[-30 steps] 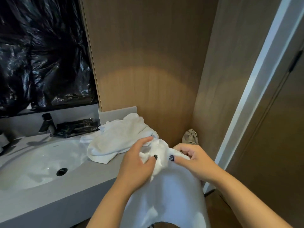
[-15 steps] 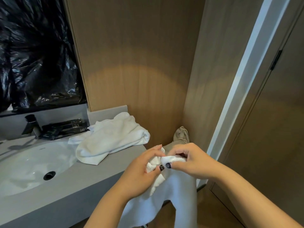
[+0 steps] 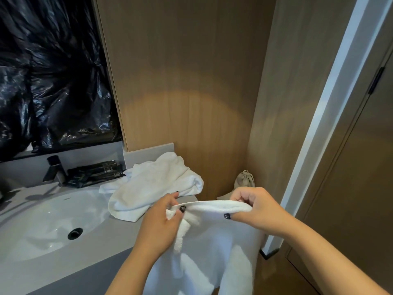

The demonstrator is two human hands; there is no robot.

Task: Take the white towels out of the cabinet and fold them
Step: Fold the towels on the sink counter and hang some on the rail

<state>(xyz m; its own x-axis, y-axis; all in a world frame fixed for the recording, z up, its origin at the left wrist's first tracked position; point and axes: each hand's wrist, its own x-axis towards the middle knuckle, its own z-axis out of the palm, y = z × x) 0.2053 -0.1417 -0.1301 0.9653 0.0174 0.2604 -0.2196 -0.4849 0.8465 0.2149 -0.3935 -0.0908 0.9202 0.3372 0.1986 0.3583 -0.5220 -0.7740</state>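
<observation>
I see left hand (image 3: 158, 222) pinching top edge of white towel (image 3: 212, 248), thumb over cloth, fingers curled behind. Right hand (image 3: 258, 211) pinching same edge further right, edge stretched between both hands, rest of towel hanging down below them. Just beyond left hand, second white towel (image 3: 157, 188) lying crumpled on grey counter (image 3: 63, 271). Left of hands, white sink basin (image 3: 42, 226) with dark drain. Beyond right hand, beige cloth bag (image 3: 244, 179) in corner. Farther left, black tap (image 3: 55, 169), dark packets (image 3: 95, 172) beside it.
</observation>
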